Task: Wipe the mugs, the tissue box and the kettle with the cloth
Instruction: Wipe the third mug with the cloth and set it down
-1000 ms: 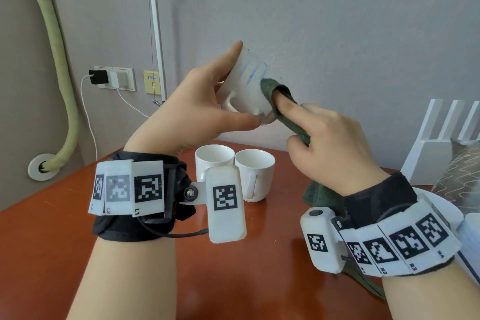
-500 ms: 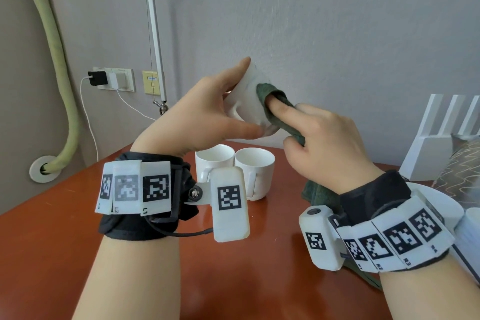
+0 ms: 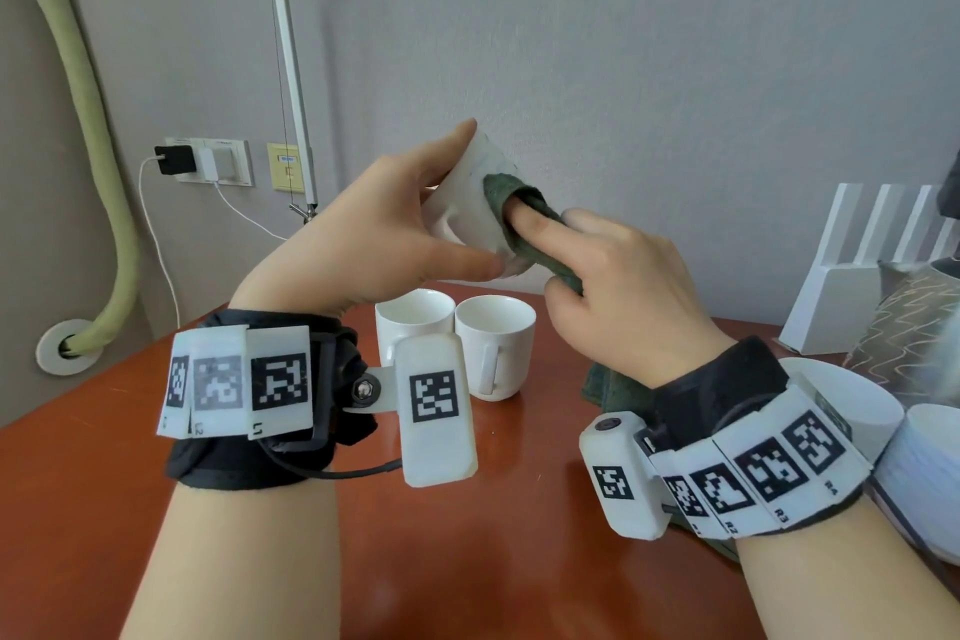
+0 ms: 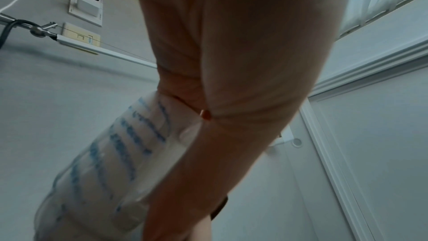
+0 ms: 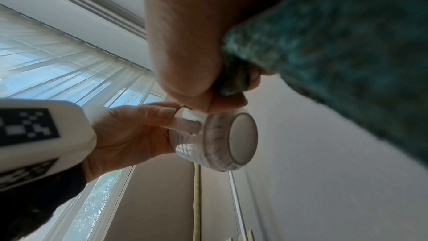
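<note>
A: What is seen, taken from the left?

B: A white ceramic mug with blue markings (image 3: 470, 203) is held up above the red-brown wooden table (image 3: 93, 473), tipped on its side. It is gripped by the left hand (image 3: 363, 234), forefinger on its upper edge and thumb under its lower edge. Two plain white mugs (image 3: 452, 338) are stood side by side, touching, on the table below.

A: And further right?

B: A dark green terry cloth (image 3: 524, 218) is pinched by the right hand (image 3: 618, 286) and pressed to the mug's side by the outstretched forefinger; the rest is left hanging towards the table.

A: How is this wipe best done?

B: The mug should probably be turned bit by bit, so that the whole wall and the handle are covered. Pressure is best kept light, since only a two-point hold is had.
</note>
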A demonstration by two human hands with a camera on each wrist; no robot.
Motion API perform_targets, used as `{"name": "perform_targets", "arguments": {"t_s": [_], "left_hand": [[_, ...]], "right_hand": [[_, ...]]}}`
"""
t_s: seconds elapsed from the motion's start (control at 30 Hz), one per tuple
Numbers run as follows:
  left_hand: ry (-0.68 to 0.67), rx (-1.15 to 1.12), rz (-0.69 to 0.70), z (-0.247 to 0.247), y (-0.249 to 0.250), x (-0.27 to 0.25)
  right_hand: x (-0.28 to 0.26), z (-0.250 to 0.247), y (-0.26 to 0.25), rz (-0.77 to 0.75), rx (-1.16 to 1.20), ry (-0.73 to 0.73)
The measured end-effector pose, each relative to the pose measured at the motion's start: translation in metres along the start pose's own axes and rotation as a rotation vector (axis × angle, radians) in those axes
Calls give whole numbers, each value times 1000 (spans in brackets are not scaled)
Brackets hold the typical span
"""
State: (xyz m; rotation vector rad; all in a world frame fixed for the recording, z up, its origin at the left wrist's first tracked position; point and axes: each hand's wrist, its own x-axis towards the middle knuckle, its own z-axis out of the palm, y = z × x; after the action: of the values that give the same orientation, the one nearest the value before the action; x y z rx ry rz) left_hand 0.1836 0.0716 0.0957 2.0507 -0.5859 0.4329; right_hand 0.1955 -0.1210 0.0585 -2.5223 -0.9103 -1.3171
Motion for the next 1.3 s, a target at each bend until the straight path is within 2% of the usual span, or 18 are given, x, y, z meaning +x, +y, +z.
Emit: {"name": "perform_targets", "arguments": {"t_s": [0.13, 0.27, 0.4, 0.67, 0.87, 1.13, 1.3], "left_hand": [[-10, 27, -8, 1, 1, 1], [-63, 26, 4, 6, 3, 2], [-41, -2, 11, 6, 3, 2], [-44, 16, 47, 6, 4, 1], [-38, -1, 57, 5, 2, 2], [95, -123, 81, -3, 2, -3], [80, -140, 84, 0, 3, -2]], "right_hand": [[0, 1, -4, -49, 39, -8], [2, -3, -9, -6, -4, 12], [3, -7, -10, 45, -10, 33], [3, -7, -17, 6, 11, 13], [3, -8, -14, 46, 5, 71], [0, -1, -11, -22, 42, 83], [-1, -2, -6, 1, 42, 139]]}}
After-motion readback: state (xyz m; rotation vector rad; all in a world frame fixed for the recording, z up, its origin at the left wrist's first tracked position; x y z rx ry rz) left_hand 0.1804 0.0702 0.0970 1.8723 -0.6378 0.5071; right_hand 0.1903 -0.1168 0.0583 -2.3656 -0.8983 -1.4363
